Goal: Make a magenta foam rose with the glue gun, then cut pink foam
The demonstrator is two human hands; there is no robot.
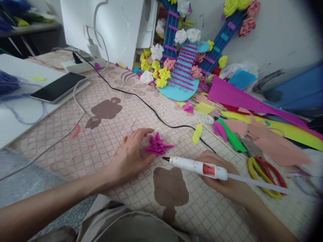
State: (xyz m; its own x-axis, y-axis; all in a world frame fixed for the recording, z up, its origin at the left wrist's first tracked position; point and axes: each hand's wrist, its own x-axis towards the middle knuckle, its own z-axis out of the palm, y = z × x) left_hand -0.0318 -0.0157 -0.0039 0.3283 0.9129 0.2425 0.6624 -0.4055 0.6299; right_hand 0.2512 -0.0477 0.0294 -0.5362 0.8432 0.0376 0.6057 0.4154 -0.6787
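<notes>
A small magenta flower (158,146) with pointed petals lies on the patterned cloth. My left hand (132,151) rests beside it, thumb and index finger curved around its left side, the thumb touching the lower petals. In my right hand (219,171) is a white hot glue gun (193,165) with an orange window. Its dark nozzle points left, just below the flower's right side and apart from it. A long translucent glue stick (252,180) runs out of its rear. The fingers under the gun are partly hidden.
Pliers with red and yellow handles (267,176), a green-handled tool (230,136) and paper scraps (275,141) lie right. A black cable (141,98) crosses the cloth. Blue guitar-like pieces with paper flowers (181,72) lean behind. A phone (59,88) lies left.
</notes>
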